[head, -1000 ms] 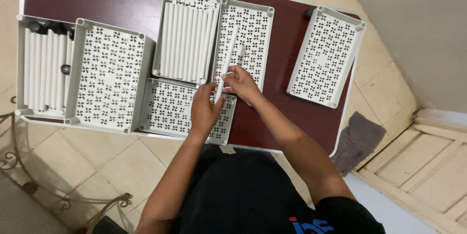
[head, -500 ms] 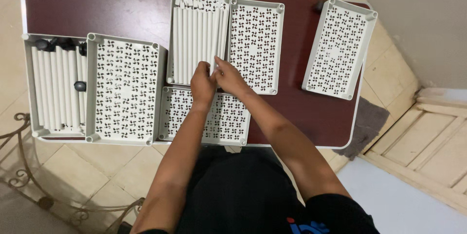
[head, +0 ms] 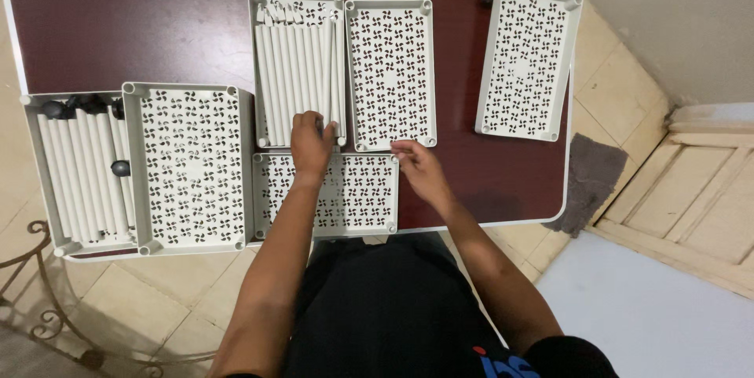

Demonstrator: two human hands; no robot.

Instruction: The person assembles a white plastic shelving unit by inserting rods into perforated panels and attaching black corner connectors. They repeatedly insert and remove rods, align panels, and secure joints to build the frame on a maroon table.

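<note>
Tubes [head: 298, 72] fill centre tray [head: 258, 64], left hand [head: 311, 142] gripping their ends; right hand [head: 418, 170] released, on maroon table [head: 133, 25].

Hands parted at the tube tray

We note our left hand [head: 312, 142] now on the near end of the tube tray [head: 298, 72]; our right hand [head: 419, 170] has drawn away to that tray's right, no longer beside the left.

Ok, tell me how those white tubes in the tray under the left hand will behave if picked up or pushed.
The white tubes look like straight, round, rigid plastic, so each would probably stay stiff when lifted. Being long and thin, they are likely light. Their round shape suggests they would roll if pushed sideways on the table; packed side by side inside the tray, where the left hand rests, they seem held in place.
</note>
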